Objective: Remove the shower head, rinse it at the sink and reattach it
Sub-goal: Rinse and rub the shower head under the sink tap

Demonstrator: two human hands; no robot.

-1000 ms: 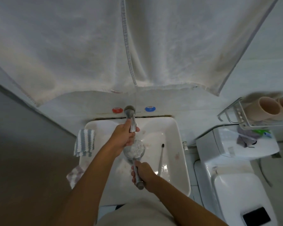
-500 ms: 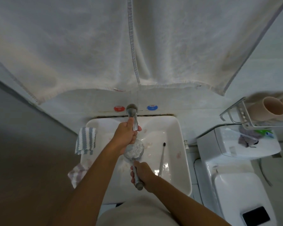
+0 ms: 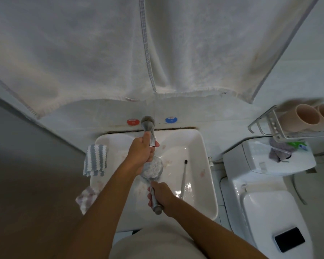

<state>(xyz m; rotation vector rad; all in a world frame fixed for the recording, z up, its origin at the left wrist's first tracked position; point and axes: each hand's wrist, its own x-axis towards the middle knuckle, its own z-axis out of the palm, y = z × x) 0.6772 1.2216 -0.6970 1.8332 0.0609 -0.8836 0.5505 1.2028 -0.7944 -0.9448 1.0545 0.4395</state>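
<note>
The chrome shower head (image 3: 153, 168) is held face up over the white sink (image 3: 204, 165), its round face wet and foamy. My right hand (image 3: 162, 193) grips its handle near the sink's front. My left hand (image 3: 141, 152) grips the chrome faucet lever (image 3: 149, 131) at the back of the sink, just above the shower head's face. Red (image 3: 133, 121) and blue (image 3: 171, 120) markers sit on the wall either side of the faucet.
A toothbrush (image 3: 183, 179) lies in the basin on the right. Striped cloth (image 3: 95, 159) and another rag (image 3: 85, 198) hang on the sink's left rim. A towel (image 3: 157, 43) hangs overhead. The toilet (image 3: 266, 193) with a phone (image 3: 289, 242) and a cup rack (image 3: 288, 128) stand to the right.
Both hands keep their holds; the view has shifted slightly, and the shower head stays under the faucet.
</note>
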